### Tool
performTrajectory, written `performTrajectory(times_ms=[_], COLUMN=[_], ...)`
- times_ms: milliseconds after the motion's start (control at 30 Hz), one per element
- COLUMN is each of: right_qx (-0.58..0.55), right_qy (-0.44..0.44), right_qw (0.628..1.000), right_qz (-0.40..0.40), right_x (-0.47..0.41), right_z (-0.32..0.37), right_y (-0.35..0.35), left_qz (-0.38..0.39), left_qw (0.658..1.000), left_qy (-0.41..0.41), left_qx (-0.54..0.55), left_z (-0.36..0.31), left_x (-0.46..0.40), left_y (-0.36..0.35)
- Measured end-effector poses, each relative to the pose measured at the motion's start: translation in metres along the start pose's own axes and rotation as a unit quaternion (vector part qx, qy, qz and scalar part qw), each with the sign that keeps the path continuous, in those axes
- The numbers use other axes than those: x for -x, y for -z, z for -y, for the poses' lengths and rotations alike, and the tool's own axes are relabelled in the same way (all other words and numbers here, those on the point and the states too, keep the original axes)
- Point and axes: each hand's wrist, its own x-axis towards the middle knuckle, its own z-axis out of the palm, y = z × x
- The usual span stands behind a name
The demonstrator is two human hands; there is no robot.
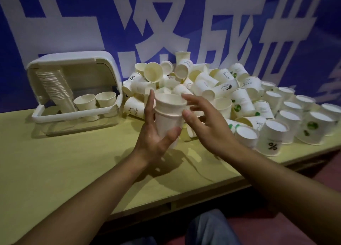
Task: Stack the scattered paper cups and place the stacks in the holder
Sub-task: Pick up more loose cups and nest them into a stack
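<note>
A short stack of white paper cups (pixel 168 116) stands upright in the middle, above the table. My left hand (pixel 154 134) holds its lower part, thumb curled across the front and fingers up the left side. Just right of the stack hovers my right hand (pixel 204 121), fingers spread and relaxed, fingertips near the top rim, gripping nothing. Behind lies a big heap of loose paper cups (pixel 193 82). At the left, the white plastic holder (pixel 73 115) stands with its lid up; inside it are a long leaning stack (pixel 55 86) and two short upright stacks (pixel 96 101).
Several cups stand upside down in rows at the right (pixel 295 121), near the table's right edge. The yellow-green table (pixel 64 167) ends close in front of me. A blue banner with white characters (pixel 166 23) forms the back wall. My knee shows below.
</note>
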Motion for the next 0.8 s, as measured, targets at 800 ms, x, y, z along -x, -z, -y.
performTrajectory(times_ms=[800], right_qx=[0.203], right_qy=[-0.131], right_qw=[0.965], right_qz=[-0.107], right_x=[0.080], right_z=[-0.056], right_y=[0.087], left_qz=[0.054], left_qw=[0.994], left_qy=[0.021], left_qx=[0.098], left_z=[0.019], left_x=[0.004], left_y=[-0.063])
